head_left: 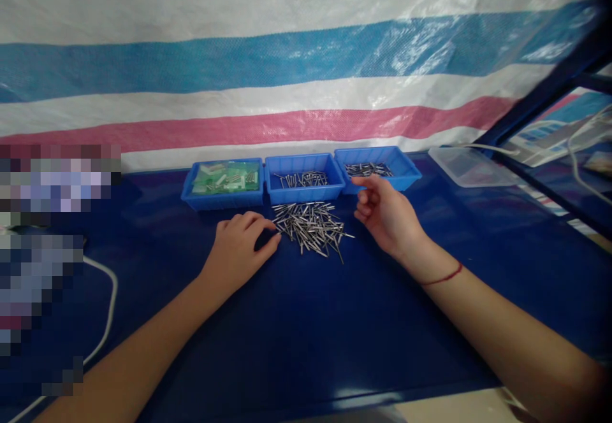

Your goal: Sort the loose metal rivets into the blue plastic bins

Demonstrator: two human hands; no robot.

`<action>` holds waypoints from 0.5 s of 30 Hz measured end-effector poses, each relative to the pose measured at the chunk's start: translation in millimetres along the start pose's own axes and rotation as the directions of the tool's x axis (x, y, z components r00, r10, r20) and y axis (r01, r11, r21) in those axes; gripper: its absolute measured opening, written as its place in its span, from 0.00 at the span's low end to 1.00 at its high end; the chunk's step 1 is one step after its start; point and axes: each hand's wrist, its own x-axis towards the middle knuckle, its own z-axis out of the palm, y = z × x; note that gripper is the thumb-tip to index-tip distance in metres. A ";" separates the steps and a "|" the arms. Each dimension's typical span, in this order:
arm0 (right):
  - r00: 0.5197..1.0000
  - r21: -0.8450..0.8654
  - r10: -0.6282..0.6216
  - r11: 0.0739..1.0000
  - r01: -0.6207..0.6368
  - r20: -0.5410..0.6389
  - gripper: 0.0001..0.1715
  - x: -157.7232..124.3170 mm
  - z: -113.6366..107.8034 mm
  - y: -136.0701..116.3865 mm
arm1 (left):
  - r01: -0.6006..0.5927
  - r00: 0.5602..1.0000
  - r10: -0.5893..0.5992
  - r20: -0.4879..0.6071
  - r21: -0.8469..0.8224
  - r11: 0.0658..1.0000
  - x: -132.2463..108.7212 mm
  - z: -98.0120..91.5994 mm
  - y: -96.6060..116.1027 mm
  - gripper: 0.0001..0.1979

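Observation:
A loose pile of thin metal pins lies on the blue table in front of the bins. My left hand rests at the pile's left edge, thumb and index finger closed on the end of a pin. My right hand hovers to the right of the pile, by the front of the right blue bin. Its index finger reaches out toward that bin while the other fingers curl loosely; I see nothing in it. More metal pins lie inside the right bin.
The middle blue bin also holds metal pins. Green and clear packets fill the left blue bin. A translucent plastic lid lies at the right. White cable runs down the left side, and a striped sheet hangs behind.

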 end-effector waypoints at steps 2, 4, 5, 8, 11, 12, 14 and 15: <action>0.999 -0.023 0.000 1.000 0.001 0.048 0.14 -5.5 3.6 1.7 | -0.015 1.000 0.013 0.029 0.051 0.999 -0.5 1.0 -0.3 0.10; 0.995 -0.073 -0.014 0.997 0.021 0.098 0.14 -12.4 8.4 3.6 | -0.026 0.999 0.023 0.048 0.077 0.997 -1.3 1.3 0.8 0.10; 0.993 -0.105 -0.025 0.994 0.038 0.119 0.14 -15.7 10.7 4.4 | -0.033 0.998 0.028 0.053 0.084 0.996 -1.5 1.3 1.5 0.10; 0.981 -0.214 -0.072 0.971 0.110 0.178 0.15 -23.1 15.0 6.5 | -0.054 0.997 0.048 0.067 0.091 0.994 -1.6 0.4 3.7 0.11; 0.959 -0.338 -0.141 0.915 0.221 0.245 0.17 -27.2 15.4 8.1 | -0.036 0.998 0.032 0.061 0.062 0.997 -1.3 -2.4 7.0 0.11; 0.948 -0.384 -0.165 0.885 0.264 0.271 0.17 -28.3 15.3 8.4 | -0.025 0.998 0.023 0.052 0.039 0.999 -1.5 -3.9 8.6 0.11; 0.920 -0.472 -0.206 0.808 0.353 0.334 0.17 -31.1 15.4 8.7 | -0.008 1.000 0.008 0.023 -0.020 1.000 -2.5 -7.0 12.7 0.10; 0.900 -0.506 -0.225 0.763 0.401 0.374 0.17 -32.8 15.8 8.6 | 0.000 1.000 0.000 0.004 -0.056 0.998 -3.5 -8.5 15.1 0.10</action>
